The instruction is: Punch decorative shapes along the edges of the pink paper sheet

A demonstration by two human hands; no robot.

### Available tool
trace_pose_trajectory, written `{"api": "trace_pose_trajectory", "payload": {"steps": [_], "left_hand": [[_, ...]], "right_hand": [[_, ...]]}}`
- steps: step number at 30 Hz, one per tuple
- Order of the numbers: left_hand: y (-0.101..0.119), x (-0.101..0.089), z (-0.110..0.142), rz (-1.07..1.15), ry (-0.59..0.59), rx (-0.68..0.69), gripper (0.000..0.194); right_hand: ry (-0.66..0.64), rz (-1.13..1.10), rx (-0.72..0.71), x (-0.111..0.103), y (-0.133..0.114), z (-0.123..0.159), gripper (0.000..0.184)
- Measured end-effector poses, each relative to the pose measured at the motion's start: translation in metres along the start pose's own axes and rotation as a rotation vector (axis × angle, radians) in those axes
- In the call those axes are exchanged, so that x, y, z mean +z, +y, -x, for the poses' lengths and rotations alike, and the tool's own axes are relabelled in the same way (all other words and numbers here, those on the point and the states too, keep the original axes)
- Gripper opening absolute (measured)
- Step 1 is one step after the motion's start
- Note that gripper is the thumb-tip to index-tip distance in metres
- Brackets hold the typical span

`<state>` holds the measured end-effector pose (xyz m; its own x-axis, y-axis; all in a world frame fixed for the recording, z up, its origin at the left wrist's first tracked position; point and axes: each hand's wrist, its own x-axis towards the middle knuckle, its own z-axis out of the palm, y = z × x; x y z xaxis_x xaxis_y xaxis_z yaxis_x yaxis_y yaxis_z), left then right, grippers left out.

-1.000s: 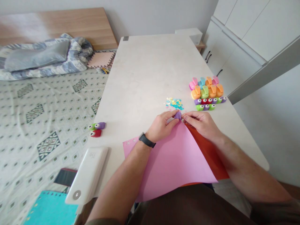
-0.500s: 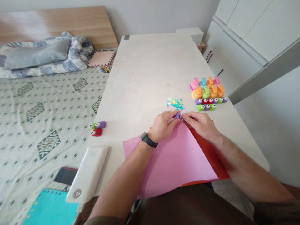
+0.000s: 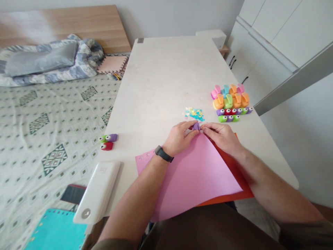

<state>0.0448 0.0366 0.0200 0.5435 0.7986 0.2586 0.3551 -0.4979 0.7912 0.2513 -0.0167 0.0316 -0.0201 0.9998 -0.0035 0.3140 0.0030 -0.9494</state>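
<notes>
My left hand is closed around a small purple craft punch, which sits at the far corner of a pink sheet. The fingers of my right hand are pinched at that same corner, just right of the punch; the fingertips partly hide the sheet's edge. Flower-shaped holes run along the pink sheet's left part. Under it lies an orange-red sheet. Just beyond the punch is a small pile of blue, yellow and pink cut-out shapes.
Several larger colourful punches and small punches with eyes stand at the right. Three more small punches sit at the left edge, above a long white case. A turquoise sheet and a phone lie on the bed.
The purple punch has turned and shifted slightly left in my left hand. The near right corner of the pink sheet has moved up a little, showing more orange-red along the front edge.
</notes>
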Motion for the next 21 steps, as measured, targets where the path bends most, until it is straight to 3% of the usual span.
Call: {"api": "trace_pose_trajectory", "payload": {"steps": [8, 21], "left_hand": [[0.0008, 0.0002, -0.0011, 0.041, 0.012, 0.031, 0.036], [-0.0029, 0.0029, 0.0009, -0.018, 0.027, 0.051, 0.031]], "right_hand": [[0.043, -0.111, 0.065, -0.0021, 0.0036, 0.003, 0.028], [0.005, -0.188, 0.091, 0.0057, 0.0062, 0.0015, 0.034]]}}
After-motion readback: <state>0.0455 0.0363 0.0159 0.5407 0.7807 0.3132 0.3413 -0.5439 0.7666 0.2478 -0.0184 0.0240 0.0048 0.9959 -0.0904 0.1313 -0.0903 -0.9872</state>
